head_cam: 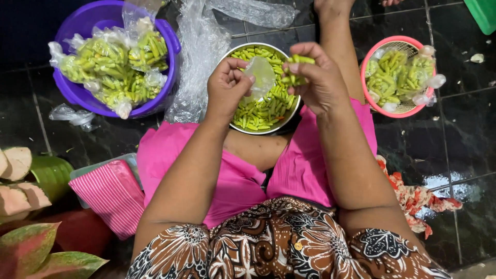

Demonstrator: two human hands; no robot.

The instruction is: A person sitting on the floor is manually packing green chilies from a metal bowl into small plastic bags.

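I sit on a dark tiled floor with a metal bowl [290, 110] of cut green beans between my legs. My left hand [225, 90] pinches a small clear plastic bag [262, 76] and holds it up over the bowl. My right hand [316, 76] is closed on a bunch of cut green beans [295, 70], right beside the bag's mouth. Both hands hover just above the bowl.
A purple basin [77, 93] at the far left holds several filled bags of beans. A pink basket [373, 101] at the right holds more filled bags. Loose clear plastic [199, 46] lies behind the bowl. A striped pink pouch [111, 196], plant leaves and a patterned cloth [418, 199] lie nearby.
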